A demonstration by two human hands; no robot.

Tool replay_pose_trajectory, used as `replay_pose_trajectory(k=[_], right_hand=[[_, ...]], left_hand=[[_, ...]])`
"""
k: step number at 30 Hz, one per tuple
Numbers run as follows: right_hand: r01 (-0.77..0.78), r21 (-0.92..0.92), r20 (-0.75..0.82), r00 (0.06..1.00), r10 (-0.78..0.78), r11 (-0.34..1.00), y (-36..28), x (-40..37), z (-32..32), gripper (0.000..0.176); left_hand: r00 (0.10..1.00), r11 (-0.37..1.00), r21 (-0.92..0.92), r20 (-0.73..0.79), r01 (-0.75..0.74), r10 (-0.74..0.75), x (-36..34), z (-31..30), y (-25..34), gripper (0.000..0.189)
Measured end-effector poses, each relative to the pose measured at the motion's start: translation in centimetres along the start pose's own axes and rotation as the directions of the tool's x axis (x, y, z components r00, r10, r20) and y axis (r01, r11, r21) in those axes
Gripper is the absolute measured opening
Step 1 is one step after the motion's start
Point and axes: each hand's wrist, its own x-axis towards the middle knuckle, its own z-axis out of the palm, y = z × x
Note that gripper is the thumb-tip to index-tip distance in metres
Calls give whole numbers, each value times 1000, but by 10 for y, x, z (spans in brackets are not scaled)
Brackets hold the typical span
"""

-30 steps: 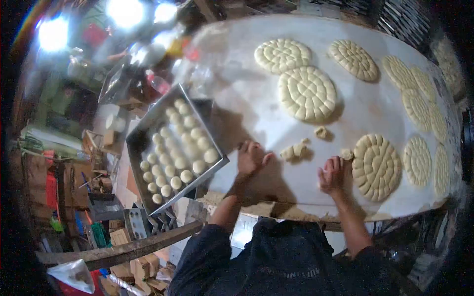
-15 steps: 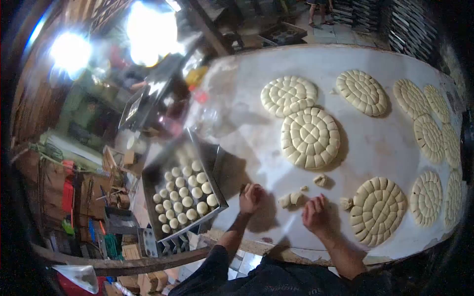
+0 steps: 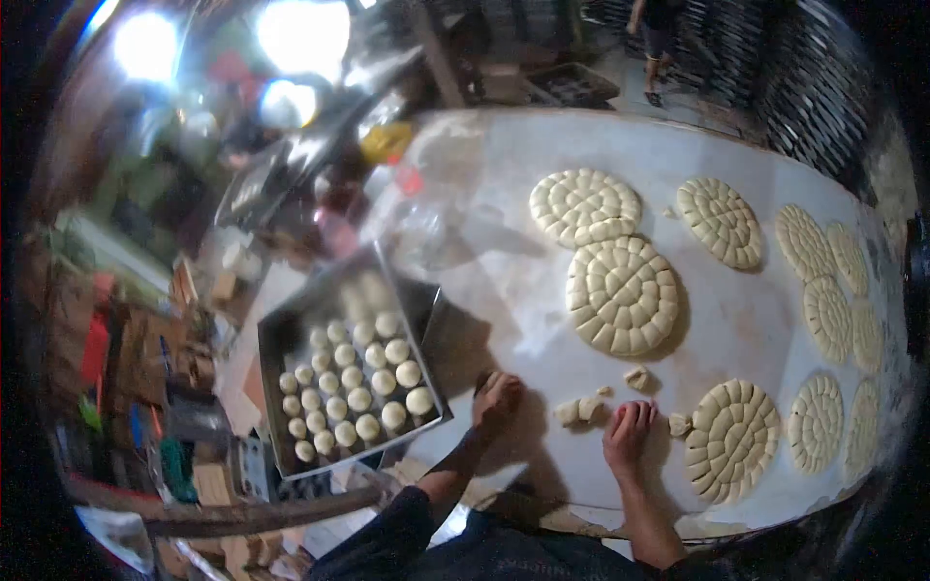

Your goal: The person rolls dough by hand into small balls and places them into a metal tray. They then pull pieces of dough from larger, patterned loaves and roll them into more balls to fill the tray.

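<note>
My left hand (image 3: 497,399) is curled low over the table beside the metal tray (image 3: 434,368), its fingers bent in; whatever is under them is hidden. My right hand (image 3: 630,433) also has its fingers curled down toward the tabletop, and anything inside is hidden. Just left of its fingertips lies a short lump of dough (image 3: 578,412). A smaller dough scrap (image 3: 636,378) sits beyond them. To the right is a flat dough round (image 3: 733,441) cut into segments, with a small dough bit (image 3: 680,424) at its left edge. The tray holds several rows of round dough balls (image 3: 358,399).
More cut dough rounds (image 3: 622,295) lie across the white table (image 3: 513,320) and along its right side. Clear plastic (image 3: 421,232) and a yellow item (image 3: 386,142) are at the far left. Past the far edge, a person (image 3: 659,44) stands near stacked dark racks (image 3: 809,92).
The view has shifted, so the table and tray sit differently in frame. My right hand has moved slightly, its fingers now pointing more forward. More of the person in the background shows.
</note>
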Motion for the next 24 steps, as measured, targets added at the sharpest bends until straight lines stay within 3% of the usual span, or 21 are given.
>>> replay_pose_trajectory(k=[1, 2, 3, 5, 6, 8, 9, 10, 11, 12, 14, 15, 16, 17, 18, 19, 20, 22, 23, 24], right_hand=[[-84, 69, -47, 995, 87, 994, -11, -3, 6, 10], [-165, 139, -83, 981, 178, 976, -25, -9, 9, 9], [-289, 325, 47, 956, 290, 901, -43, -23, 4, 11], [-77, 213, 149, 988, 46, 974, -59, -50, -10, 12], [63, 140, 191, 977, -89, 988, -65, -55, -21, 13], [-98, 149, 201, 977, 67, 984, -47, -70, -27, 17], [-222, 189, 337, 929, 150, 957, -37, -62, -44, 15], [-353, 208, 467, 855, 224, 912, -27, -49, -61, 15], [-627, 224, 602, 692, 400, 746, -3, -41, -71, 18], [-841, 194, 719, 472, 510, 505, 6, -36, -73, 20], [-720, 102, 520, 627, 580, 687, -47, 6, -80, 24], [-608, 161, 477, 737, 478, 777, -85, 34, -83, 25], [-485, 211, 429, 826, 365, 849, -140, 66, -81, 26], [-405, 298, 456, 856, 244, 864, -177, 92, -71, 27], [-331, 385, 474, 872, 123, 862, -215, 116, -60, 29], [-162, 473, 428, 902, -64, 866, -270, 140, -50, 25], [4, 544, 344, 911, -228, 839, -321, 159, -39, 27], [215, 698, 174, 874, -454, 683, -417, 185, -15, 35], [330, 805, 17, 818, -575, 493, -449, 197, 16, 35], [452, 795, -94, 751, -653, 405, -470, 204, 64, 32]], left_hand=[[993, 978, -183, -40, 105, -114, -19, 35, -34, 21], [996, 966, -249, -25, 76, -85, -28, 27, -11, 21], [998, 956, -289, 17, 58, -55, -40, 11, 14, 21], [981, 921, -367, 183, 128, -64, -72, -12, 29, 22], [939, 890, -403, 337, 214, -73, -86, -23, 27, 23], [751, 820, -410, 659, 399, -35, -110, -52, 13, 25], [636, 792, -406, 771, 456, 29, -117, -72, 5, 26], [635, 799, -446, 765, 403, 106, -118, -97, 3, 27], [806, 837, -508, 572, 203, 152, -116, -129, 11, 28], [913, 864, -504, 346, -12, 215, -103, -168, 16, 29], [858, 813, -439, 495, 384, -138, -63, -259, 4, 37], [938, 956, 47, 216, -289, 272, -59, -288, -39, 45], [985, 929, 370, 161, 1, -65, -51, -333, -44, 45], [906, 849, 460, 186, 261, -380, -34, -362, -76, 44], [975, 712, 688, 32, 137, -219, -29, -383, -124, 40], [975, 775, 595, -79, 215, -210, -30, -399, -154, 37], [970, 672, 709, -72, 214, -233, -34, -405, -191, 35], [936, 762, 588, 24, 271, -352, -56, -393, -299, 29], [922, 674, 697, 51, 242, -384, -50, -398, -281, 28], [908, 569, 796, 63, 204, -413, -47, -399, -259, 27]])
